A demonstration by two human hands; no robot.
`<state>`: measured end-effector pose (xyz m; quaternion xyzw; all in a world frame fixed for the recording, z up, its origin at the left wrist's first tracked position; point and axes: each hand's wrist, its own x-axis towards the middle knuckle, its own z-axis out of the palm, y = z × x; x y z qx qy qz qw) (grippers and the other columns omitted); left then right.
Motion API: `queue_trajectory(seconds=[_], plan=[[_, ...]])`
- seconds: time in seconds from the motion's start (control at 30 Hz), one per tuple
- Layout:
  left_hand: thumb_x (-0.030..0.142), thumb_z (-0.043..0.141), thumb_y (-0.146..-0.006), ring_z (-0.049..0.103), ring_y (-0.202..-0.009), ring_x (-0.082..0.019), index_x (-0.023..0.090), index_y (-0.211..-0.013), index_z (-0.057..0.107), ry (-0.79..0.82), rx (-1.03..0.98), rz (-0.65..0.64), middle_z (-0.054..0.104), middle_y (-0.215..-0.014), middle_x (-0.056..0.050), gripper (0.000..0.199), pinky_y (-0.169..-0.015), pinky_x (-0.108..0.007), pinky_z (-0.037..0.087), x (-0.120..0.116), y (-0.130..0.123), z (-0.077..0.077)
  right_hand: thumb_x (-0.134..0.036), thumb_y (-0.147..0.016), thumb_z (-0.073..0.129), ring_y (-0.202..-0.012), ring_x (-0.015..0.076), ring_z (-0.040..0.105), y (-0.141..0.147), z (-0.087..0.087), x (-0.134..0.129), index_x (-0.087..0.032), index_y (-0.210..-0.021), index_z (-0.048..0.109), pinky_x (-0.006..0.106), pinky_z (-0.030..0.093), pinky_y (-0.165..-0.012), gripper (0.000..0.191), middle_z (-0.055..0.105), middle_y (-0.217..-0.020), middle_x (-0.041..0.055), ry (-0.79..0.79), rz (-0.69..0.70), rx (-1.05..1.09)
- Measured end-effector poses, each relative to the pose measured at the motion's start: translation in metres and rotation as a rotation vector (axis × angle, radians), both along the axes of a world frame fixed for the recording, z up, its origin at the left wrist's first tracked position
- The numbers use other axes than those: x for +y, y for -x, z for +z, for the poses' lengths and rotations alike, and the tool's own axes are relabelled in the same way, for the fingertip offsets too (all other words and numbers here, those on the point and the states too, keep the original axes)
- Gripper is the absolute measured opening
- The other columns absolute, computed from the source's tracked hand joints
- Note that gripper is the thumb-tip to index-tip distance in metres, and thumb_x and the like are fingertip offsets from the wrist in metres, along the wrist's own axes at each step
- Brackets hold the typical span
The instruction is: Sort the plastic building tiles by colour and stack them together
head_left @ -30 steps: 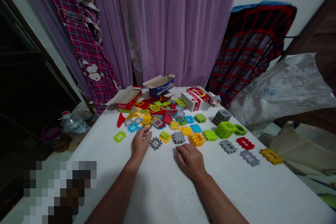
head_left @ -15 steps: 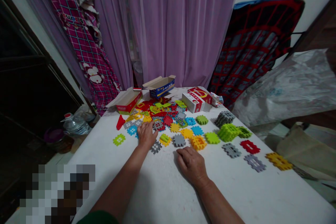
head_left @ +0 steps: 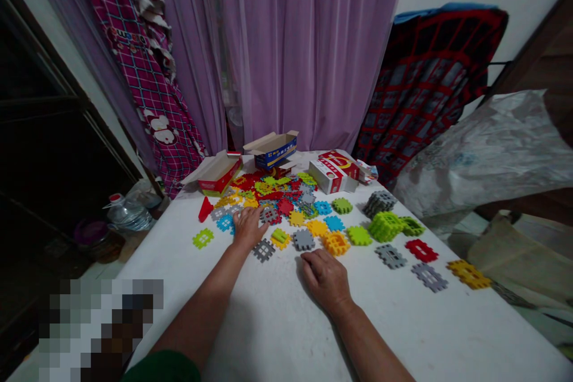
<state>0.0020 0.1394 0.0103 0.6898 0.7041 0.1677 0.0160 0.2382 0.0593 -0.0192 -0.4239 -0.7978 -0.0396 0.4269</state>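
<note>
My left hand [head_left: 249, 228] lies over the near edge of the pile of coloured plastic pieces, fingers spread, beside a grey piece [head_left: 269, 215] and a blue window piece [head_left: 225, 223]. Just below it a grey window piece [head_left: 264, 250] lies flat. My right hand [head_left: 326, 279] rests on the table with its fingers curled closed; nothing shows in it. Nearest to it are a solid grey piece [head_left: 304, 240] and an orange stack [head_left: 335, 243]. A yellow piece with a green one on top [head_left: 280, 238] lies between the hands.
Open boxes, one red [head_left: 220, 176] and one blue [head_left: 276, 151], stand at the back, with a red-white box [head_left: 333, 172] to their right. Green stacks [head_left: 385, 226], a grey stack [head_left: 379, 203] and loose pieces sit at the right. A red piece [head_left: 205, 209] lies left.
The view has shifted slightly. My left hand has barely moved, a little left of the grey window piece. My right hand stays in place.
</note>
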Motion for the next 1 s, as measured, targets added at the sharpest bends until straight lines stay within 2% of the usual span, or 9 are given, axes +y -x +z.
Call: queue_trajectory(seconds=[0.23, 0.47, 0.63, 0.77, 0.9, 1.0], plan=[[0.035, 0.063, -0.083, 0.04, -0.135, -0.03, 0.026, -0.131, 0.055, 0.011, 0.003, -0.007, 0.061, -0.135, -0.009, 0.05, -0.114, -0.055, 0.014, 0.0, 0.004, -0.004, -0.019, -0.091, 0.05, -0.07, 0.0153, 0.06, 0.0, 0.0, 0.0, -0.02, -0.088, 0.067, 0.026, 0.043, -0.066, 0.018, 0.065, -0.075, 0.0024, -0.017, 0.001, -0.01], [0.028, 0.062, -0.082, 0.044, -0.132, -0.028, 0.027, -0.131, 0.055, 0.012, 0.008, -0.023, 0.063, -0.132, -0.008, 0.049, -0.115, -0.054, 0.014, -0.003, 0.004, 0.003, -0.019, -0.091, 0.05, -0.071, 0.0153, 0.06, 0.0, -0.002, 0.001, -0.021, -0.088, 0.067, 0.027, 0.044, -0.067, 0.018, 0.066, -0.076, 0.0024, 0.004, -0.011, -0.019], [0.023, 0.064, -0.08, 0.045, -0.131, -0.028, 0.03, -0.13, 0.057, -0.032, -0.028, -0.012, 0.063, -0.13, -0.006, 0.051, -0.115, -0.051, 0.018, -0.009, 0.009, 0.004, -0.021, -0.091, 0.049, -0.071, 0.015, 0.06, 0.0, -0.002, 0.001, -0.021, -0.087, 0.068, 0.027, 0.044, -0.066, 0.02, 0.066, -0.076, 0.0025, 0.013, -0.015, -0.025], [0.025, 0.066, -0.077, 0.046, -0.13, -0.029, 0.027, -0.135, 0.053, -0.11, -0.154, -0.004, 0.058, -0.134, -0.009, 0.059, -0.113, -0.047, 0.029, -0.018, 0.01, 0.0, -0.02, -0.091, 0.048, -0.071, 0.0154, 0.06, 0.0, -0.001, 0.0, -0.021, -0.087, 0.068, 0.028, 0.045, -0.066, 0.02, 0.066, -0.075, 0.0027, 0.013, -0.018, -0.039], [0.024, 0.065, -0.077, 0.051, -0.125, -0.025, 0.022, -0.138, 0.05, -0.133, -0.366, -0.117, 0.055, -0.134, -0.011, 0.063, -0.109, -0.039, 0.04, -0.036, 0.002, -0.002, -0.022, -0.092, 0.048, -0.072, 0.0161, 0.062, 0.001, -0.002, 0.001, -0.021, -0.091, 0.069, 0.028, 0.048, -0.066, 0.021, 0.068, -0.078, 0.0038, 0.004, -0.025, -0.011], [0.021, 0.065, -0.077, 0.054, -0.122, -0.022, 0.023, -0.136, 0.053, -0.065, -0.438, -0.298, 0.057, -0.13, -0.009, 0.061, -0.108, -0.037, 0.042, -0.05, -0.009, 0.001, -0.024, -0.093, 0.049, -0.075, 0.0167, 0.064, 0.001, -0.002, 0.0, -0.02, -0.111, 0.065, 0.029, 0.051, -0.068, 0.025, 0.07, -0.083, 0.0055, 0.028, -0.023, 0.057]])
